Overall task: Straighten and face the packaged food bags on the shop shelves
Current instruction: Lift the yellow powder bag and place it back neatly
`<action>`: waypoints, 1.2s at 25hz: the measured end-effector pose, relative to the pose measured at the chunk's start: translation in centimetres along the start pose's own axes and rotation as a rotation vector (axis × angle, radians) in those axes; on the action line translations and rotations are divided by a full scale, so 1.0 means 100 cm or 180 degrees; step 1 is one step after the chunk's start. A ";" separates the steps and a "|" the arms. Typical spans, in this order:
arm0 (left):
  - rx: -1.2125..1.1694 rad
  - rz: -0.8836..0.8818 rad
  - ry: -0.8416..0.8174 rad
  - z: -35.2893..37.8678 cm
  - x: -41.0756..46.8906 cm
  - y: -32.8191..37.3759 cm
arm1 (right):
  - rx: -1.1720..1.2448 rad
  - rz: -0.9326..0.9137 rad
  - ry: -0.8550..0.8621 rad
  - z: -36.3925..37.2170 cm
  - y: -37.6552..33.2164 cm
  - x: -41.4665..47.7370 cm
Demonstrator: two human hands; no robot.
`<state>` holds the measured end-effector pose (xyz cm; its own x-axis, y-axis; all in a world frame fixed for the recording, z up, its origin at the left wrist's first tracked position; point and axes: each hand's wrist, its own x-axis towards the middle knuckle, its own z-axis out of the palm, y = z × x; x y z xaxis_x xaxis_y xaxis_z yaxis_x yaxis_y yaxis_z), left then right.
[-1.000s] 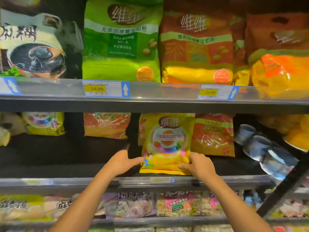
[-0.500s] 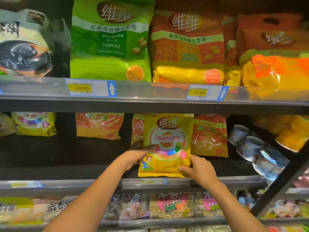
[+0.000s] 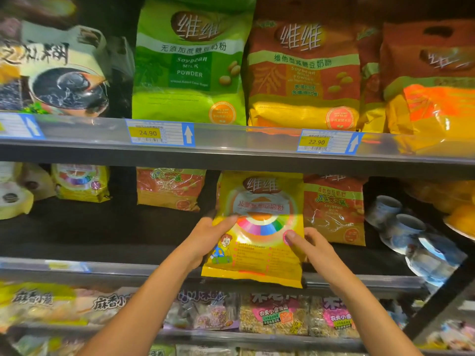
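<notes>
A yellow bag point(image 3: 259, 199) with a rainbow wheel on its front stands upright at the front edge of the middle shelf point(image 3: 102, 265), label facing me. My left hand point(image 3: 205, 237) grips its left edge, thumb across the front and fingers behind. My right hand point(image 3: 313, 247) holds its right edge, thumb pressed on the front. An orange bag point(image 3: 334, 209) stands right behind it on the right. Another orange bag point(image 3: 169, 188) and a second yellow bag point(image 3: 82, 183) sit further back to the left.
The upper shelf carries a green soybean powder bag point(image 3: 190, 60), orange bags point(image 3: 305, 70) and a black sesame bag point(image 3: 56, 70) above price tags point(image 3: 159, 133). Blue-white cups in wrap point(image 3: 408, 227) lean at the right. Snack packs point(image 3: 272, 314) fill the lower shelf.
Both hands have slid up the sides of the yellow bag, from its bottom corners to mid-height, and the bag now sits nearer the shelf's front edge.
</notes>
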<state>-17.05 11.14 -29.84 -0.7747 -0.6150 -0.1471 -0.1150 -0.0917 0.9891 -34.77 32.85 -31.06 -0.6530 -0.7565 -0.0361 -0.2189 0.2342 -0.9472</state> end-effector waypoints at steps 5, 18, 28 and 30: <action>-0.0258 0.0019 0.0000 -0.012 -0.036 -0.018 | 0.1130 0.0296 -0.0321 0.033 0.001 -0.003; -0.0686 0.0045 0.0458 -0.122 -0.141 -0.044 | 0.1154 0.0043 -0.0702 0.165 -0.048 -0.047; -0.0791 0.0092 0.1064 -0.271 -0.276 -0.072 | 0.0955 -0.0093 -0.1061 0.340 -0.092 -0.114; -0.0836 0.0079 0.1182 -0.292 -0.292 -0.078 | 0.1001 -0.0184 -0.0970 0.368 -0.099 -0.127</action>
<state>24.68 6.94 -33.22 -0.4941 -0.8544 -0.1608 0.0995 -0.2393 0.9658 2.34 17.66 -32.94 -0.3922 -0.9194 -0.0279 0.0135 0.0246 -0.9996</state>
